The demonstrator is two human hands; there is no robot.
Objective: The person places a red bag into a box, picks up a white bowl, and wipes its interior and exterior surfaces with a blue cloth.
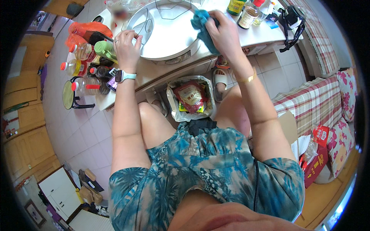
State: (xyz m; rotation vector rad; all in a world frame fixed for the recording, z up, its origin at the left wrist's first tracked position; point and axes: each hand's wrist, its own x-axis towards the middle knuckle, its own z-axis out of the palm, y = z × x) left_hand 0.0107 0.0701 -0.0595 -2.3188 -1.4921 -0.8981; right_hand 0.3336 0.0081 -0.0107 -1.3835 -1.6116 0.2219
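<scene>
My right hand [218, 33] grips a crumpled teal cloth [206, 31] at the right rim of a large round white tabletop piece [169, 40]. Part of the cloth hangs over the piece's curved side. Dark thin lines cross the far part of its pale surface. At its left rim is my left hand [127, 47], fingers bent and thumb toward the rim; whether it holds anything there is hard to see. Just left of that hand stands a light green bottle [104, 49] with a lid. A smartwatch [122, 76] is on my left wrist.
Several red-capped bottles [78, 68] and an orange plastic bag [89, 30] crowd the table's left end. Sauce bottles [248, 16] and a black camera [292, 18] with a strap stand at the right. A lined waste bin [173, 109] sits between my knees; a plaid sofa [309, 101] is at right.
</scene>
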